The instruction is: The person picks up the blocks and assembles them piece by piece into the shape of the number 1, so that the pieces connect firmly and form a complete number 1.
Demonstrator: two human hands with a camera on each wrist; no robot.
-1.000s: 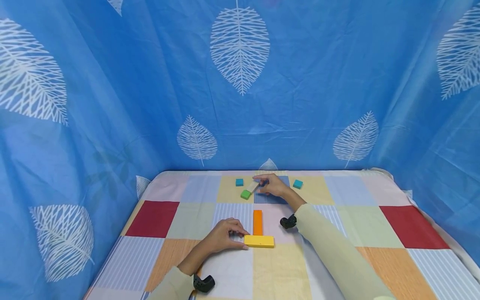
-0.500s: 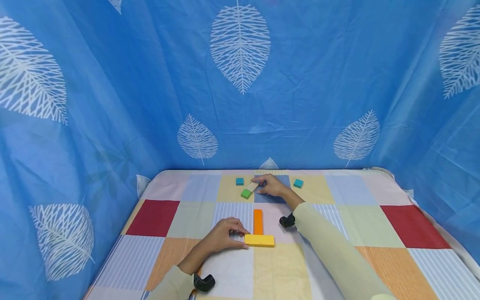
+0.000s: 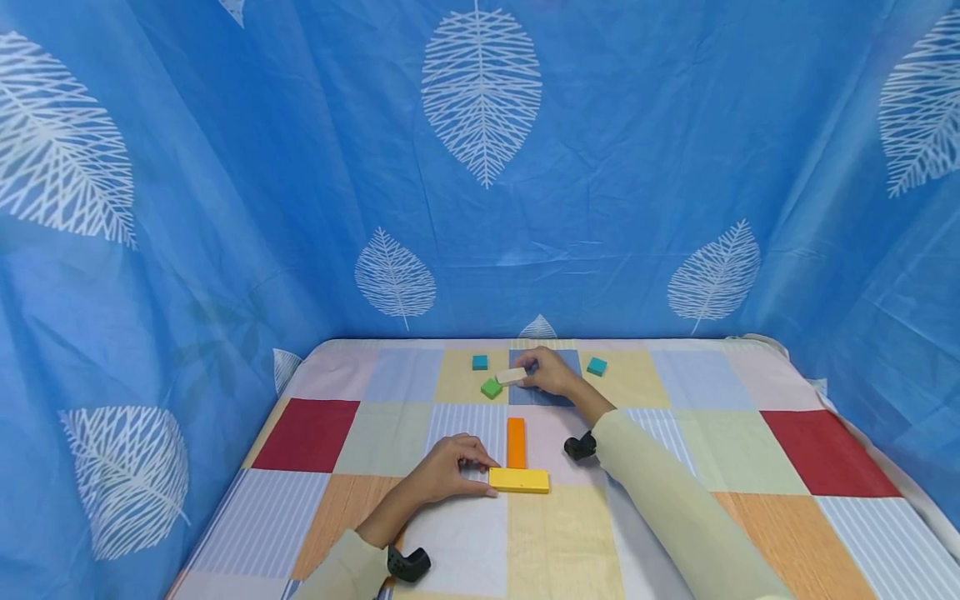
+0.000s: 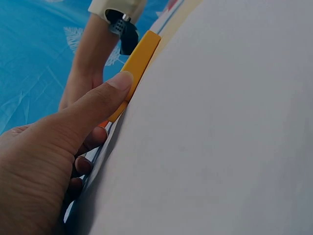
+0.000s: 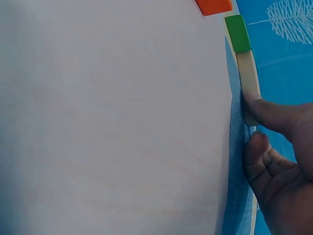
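Two hands (image 3: 450,477), each touching blocks (image 3: 518,481)

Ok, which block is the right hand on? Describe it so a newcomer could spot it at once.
Start at the patchwork table cover and go to its far edge, to the dark blue square in the middle. The cream block lies there under the fingers of the right hand. It is long and pale, unlike the small green cube beside it and the two teal cubes.

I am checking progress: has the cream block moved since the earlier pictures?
Yes. The cream block has turned from tilted to level beside the green block, which stayed put.
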